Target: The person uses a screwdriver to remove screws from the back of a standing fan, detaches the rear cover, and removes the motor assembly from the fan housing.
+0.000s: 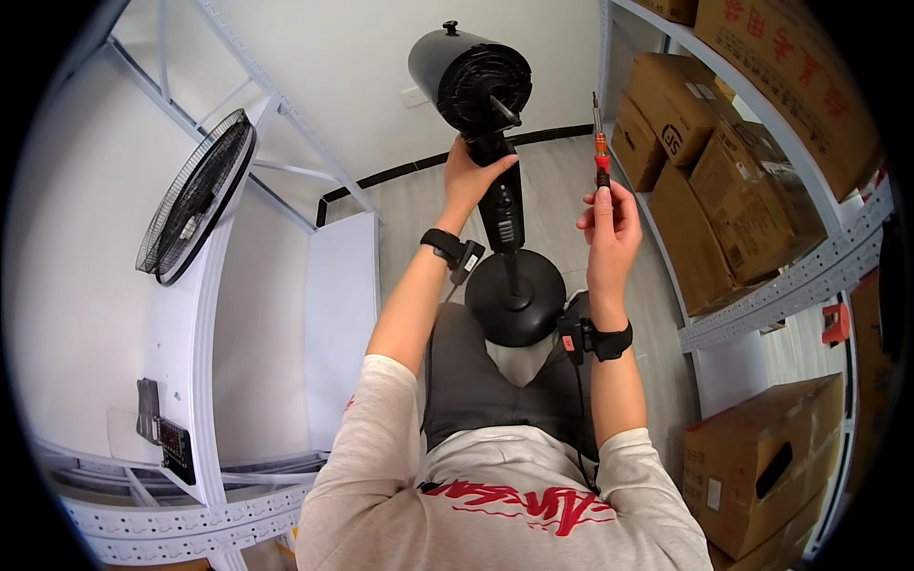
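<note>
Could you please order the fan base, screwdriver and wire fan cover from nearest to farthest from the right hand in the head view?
1. Screwdriver, held in the right hand.
2. Fan base, left of the hand.
3. Wire fan cover, far left.

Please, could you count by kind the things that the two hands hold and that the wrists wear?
Pedestal fan body, gripped by the left hand: 1
Red-handled screwdriver, in the right hand: 1
Black wristbands: 2
Total: 4
</note>
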{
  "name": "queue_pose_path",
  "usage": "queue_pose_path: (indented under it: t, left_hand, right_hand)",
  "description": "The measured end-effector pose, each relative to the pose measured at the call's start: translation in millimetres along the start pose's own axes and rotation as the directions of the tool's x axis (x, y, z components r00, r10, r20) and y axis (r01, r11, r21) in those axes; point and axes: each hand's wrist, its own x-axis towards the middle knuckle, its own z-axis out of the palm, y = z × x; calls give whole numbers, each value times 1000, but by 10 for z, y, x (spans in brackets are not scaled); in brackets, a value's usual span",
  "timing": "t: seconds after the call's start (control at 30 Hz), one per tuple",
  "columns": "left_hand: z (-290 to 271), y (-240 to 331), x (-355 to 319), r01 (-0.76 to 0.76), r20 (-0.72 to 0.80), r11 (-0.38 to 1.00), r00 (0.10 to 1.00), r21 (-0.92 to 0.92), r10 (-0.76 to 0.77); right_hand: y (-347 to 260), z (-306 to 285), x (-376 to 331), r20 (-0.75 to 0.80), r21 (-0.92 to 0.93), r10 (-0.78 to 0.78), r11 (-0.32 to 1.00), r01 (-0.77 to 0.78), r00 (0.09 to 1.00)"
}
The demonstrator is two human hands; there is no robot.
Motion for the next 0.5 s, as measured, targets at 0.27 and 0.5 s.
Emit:
queue_pose_path:
  t: [0.27, 0.5]
  left_hand:
    - [157, -221, 240, 37, -34, 999, 999, -20, -38]
    - [97, -189, 106, 85, -28, 956, 995, -282, -96]
  right_hand:
    - [46, 50, 31, 5, -1, 9, 1000, -9, 1000]
    - [-18, 90, -54, 13, -11, -5, 1000, 5, 1000]
